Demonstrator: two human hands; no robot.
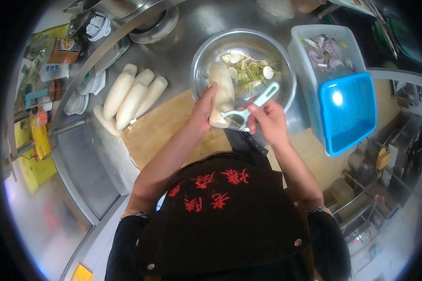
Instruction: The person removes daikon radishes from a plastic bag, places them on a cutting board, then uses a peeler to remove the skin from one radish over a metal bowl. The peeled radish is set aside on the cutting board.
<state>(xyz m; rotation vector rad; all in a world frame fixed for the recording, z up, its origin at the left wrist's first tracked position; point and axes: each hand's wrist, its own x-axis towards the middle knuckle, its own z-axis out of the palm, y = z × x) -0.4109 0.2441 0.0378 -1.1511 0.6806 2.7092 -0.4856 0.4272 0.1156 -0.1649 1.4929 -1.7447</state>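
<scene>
A white daikon radish (222, 89) is gripped near its lower end by my left hand (204, 105), held over the near left part of a round stainless steel bowl (198, 58). My right hand (269, 121) holds a pale green Y-shaped vegetable peeler (267, 94), its head beside the radish's near end. Whether the blade touches the skin I cannot tell. Leafy green trimmings (249, 72) and round white slices (268, 72) lie in the bowl. Several whole daikons (133, 98) rest together to the left, partly on a wooden cutting board (165, 123).
A dark-handled knife (256, 143) lies just below the bowl. On the right, a blue plastic basket (348, 116) sits on a translucent tub (304, 63) with sliced red onion (327, 51). Stacked white plates (76, 103) stand at the left under a metal shelf edge (102, 44).
</scene>
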